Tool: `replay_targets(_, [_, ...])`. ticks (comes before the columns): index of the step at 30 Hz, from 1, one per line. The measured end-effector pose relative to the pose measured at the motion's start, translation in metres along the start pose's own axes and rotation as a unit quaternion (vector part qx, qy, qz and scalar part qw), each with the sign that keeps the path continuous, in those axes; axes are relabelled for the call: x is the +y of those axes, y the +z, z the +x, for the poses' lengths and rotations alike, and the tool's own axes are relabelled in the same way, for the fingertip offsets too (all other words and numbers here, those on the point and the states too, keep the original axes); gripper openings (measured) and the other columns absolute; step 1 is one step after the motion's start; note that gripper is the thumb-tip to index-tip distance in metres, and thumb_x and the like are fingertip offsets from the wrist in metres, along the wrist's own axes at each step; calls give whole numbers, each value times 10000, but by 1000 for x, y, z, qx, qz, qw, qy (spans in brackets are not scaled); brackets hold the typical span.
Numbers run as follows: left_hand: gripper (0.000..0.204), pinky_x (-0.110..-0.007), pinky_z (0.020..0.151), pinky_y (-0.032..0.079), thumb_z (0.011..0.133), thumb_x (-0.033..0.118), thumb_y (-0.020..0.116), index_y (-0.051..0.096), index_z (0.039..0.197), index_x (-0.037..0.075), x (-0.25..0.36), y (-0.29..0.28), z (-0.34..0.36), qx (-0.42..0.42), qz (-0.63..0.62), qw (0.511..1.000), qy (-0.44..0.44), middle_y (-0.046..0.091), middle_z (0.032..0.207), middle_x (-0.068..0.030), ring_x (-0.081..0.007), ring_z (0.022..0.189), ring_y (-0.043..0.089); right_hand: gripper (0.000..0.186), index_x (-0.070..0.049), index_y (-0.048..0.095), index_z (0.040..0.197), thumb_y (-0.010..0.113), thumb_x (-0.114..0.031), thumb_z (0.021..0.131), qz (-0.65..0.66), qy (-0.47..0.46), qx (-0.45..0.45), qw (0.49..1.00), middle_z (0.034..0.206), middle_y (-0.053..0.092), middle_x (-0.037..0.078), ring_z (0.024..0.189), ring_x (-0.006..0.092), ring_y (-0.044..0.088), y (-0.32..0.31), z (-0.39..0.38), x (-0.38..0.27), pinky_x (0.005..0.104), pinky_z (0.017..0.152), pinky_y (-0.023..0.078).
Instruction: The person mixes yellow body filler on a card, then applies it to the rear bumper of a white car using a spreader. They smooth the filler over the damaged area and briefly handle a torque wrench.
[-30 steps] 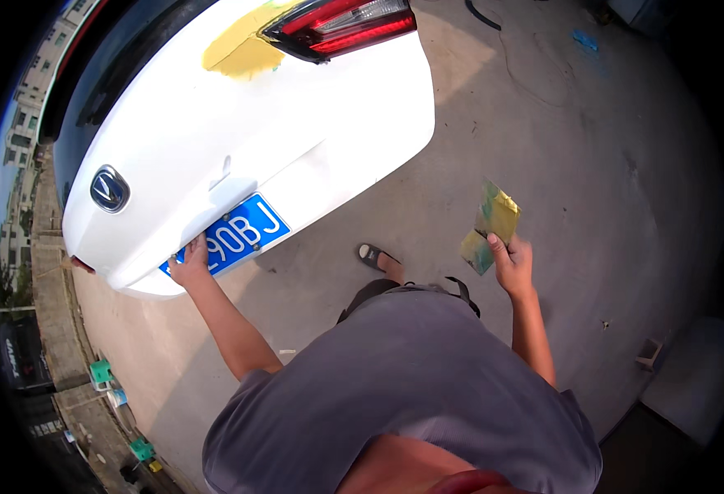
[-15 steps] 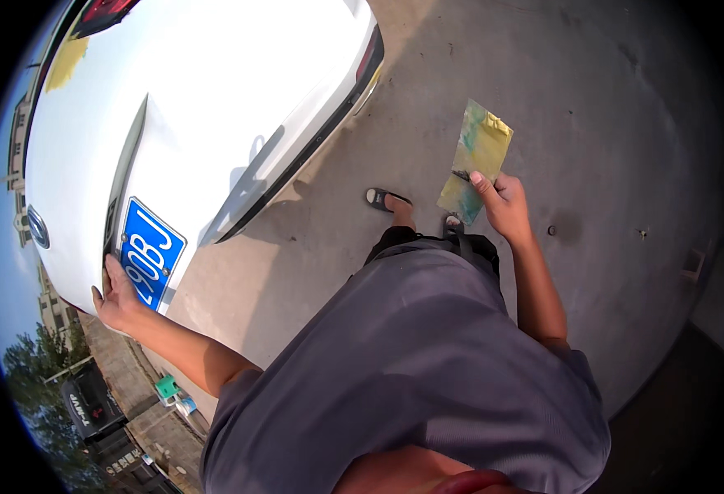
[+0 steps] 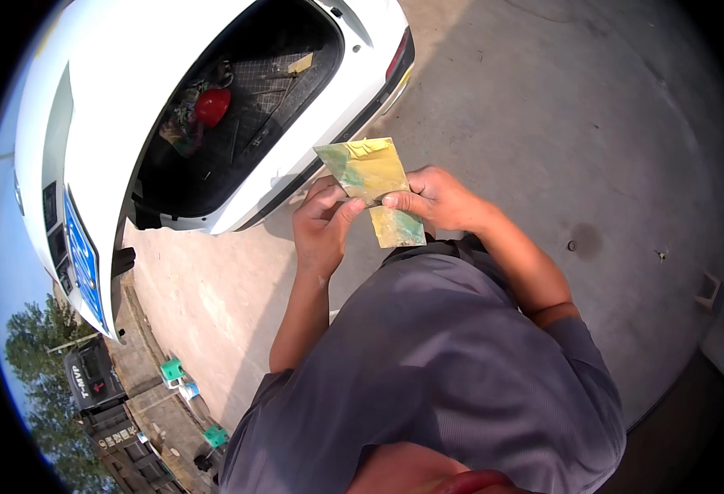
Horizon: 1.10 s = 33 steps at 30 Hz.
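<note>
In front of my body both hands hold a thin, stiff-looking sheet (image 3: 372, 167), smeared yellow and green, with a crumpled yellow patch along its far edge. My left hand (image 3: 321, 229) grips its left side, thumb on top and fingers bent beneath. From the right, my right hand (image 3: 448, 200) pinches it with the thumb laid across the top. A small dark strip crosses the sheet between the two thumbs; I cannot make out what it is. Beyond my hands stands a white car (image 3: 292, 183) with its boot lid (image 3: 123, 107) raised.
Inside the open boot (image 3: 255, 132) lie a red rounded object (image 3: 212, 107), some cloth and a small yellowish piece (image 3: 300, 63). A blue number plate (image 3: 84, 255) is on the raised lid. Green-and-white containers (image 3: 172, 370) stand at lower left. Grey concrete (image 3: 543, 123) stretches away to the right.
The boot lid has gone from closed to raised, showing the inside. My left hand has left the lid by the number plate and now holds the sheet, which has moved left and nearer.
</note>
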<state>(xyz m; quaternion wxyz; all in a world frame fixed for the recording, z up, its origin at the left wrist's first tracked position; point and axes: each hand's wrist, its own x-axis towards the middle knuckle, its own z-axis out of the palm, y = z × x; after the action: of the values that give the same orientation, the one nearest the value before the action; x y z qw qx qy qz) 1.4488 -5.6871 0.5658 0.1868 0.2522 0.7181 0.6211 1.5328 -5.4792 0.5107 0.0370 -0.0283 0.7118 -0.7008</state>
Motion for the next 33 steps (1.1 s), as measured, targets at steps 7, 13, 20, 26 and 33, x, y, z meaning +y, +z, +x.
replay_targets(7, [110, -307, 864, 509, 918, -16, 666, 703, 1022, -19, -31, -5, -14, 127, -38, 989, -72, 644, 1084, -77, -168, 991, 613, 420, 5, 682, 1123, 621, -389, 993, 42, -18, -18, 999, 856, 657, 101, 766, 153, 573, 23, 28, 40, 340, 712, 479])
replay_targets(13, [107, -351, 825, 557, 975, 56, 624, 664, 1063, 10, -99, -39, -10, 250, -222, 912, -236, 695, 994, -77, -200, 937, 664, 391, 27, 600, 1296, 596, -219, 991, 181, 69, 108, 975, 1281, 627, 180, 1187, 241, 576, 34, 65, 113, 351, 1032, 424])
replay_targets(20, [198, -314, 726, 593, 968, 120, 664, 657, 1077, -45, -170, -61, 47, 255, -246, 866, -353, 714, 988, -138, -219, 830, 708, 610, 57, 335, 1489, 624, -73, 968, 264, 110, 230, 930, 1286, 597, 147, 1146, 201, 551, 57, 160, 165, 311, 975, 452])
replay_targets(26, [226, -323, 739, 571, 969, 115, 661, 644, 1108, -63, -245, -152, 136, 226, -376, 851, -288, 708, 999, -144, -210, 832, 691, 810, 92, 113, 1550, 642, -125, 976, 332, 205, 158, 907, 1309, 527, 150, 905, 116, 522, 64, 302, 199, 283, 805, 504])
replay_targets(33, [175, -343, 735, 533, 953, 69, 650, 651, 1097, -31, -369, -321, 257, 350, -314, 843, -261, 694, 981, -102, -206, 837, 661, 636, 115, 355, 1465, 623, -237, 1008, 143, 235, 193, 942, 1164, 635, 155, 965, 180, 648, 74, 517, 270, 304, 885, 540])
